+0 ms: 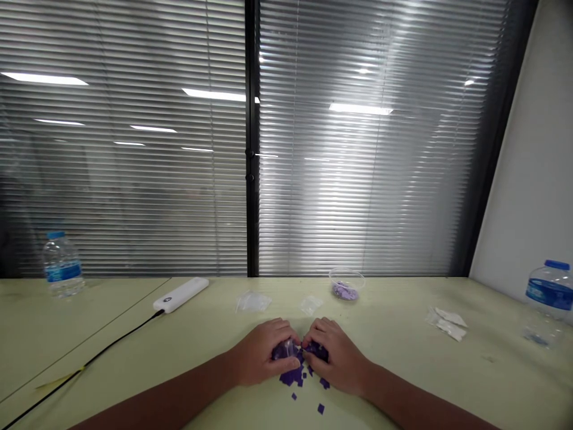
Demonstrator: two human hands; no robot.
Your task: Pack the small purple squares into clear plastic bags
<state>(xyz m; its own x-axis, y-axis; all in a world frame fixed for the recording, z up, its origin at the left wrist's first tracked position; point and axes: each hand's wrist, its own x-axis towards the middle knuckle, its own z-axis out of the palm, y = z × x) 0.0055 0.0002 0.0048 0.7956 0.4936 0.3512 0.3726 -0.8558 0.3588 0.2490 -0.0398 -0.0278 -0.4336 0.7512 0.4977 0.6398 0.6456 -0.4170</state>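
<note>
Near the table's front middle, my left hand (267, 351) is wrapped round a clear plastic bag (285, 349) with dark purple pieces in it. Close on its right, my right hand (336, 353) curls its fingers round more dark purple pieces (317, 350); whether a bag surrounds these cannot be made out. The fingertips of both hands nearly meet. Small dark purple squares (292, 376) lie in a loose pile between and below the hands, with a single square (321, 408) nearer the front edge.
Behind the hands lie two flat clear bags (253, 301) (310, 305) and a round clear tub (344, 290) holding light purple pieces. White packets (449, 323) and a bottle (548, 301) are at right. A white power bank (181, 295) with a black cable and another bottle (63, 267) stand left.
</note>
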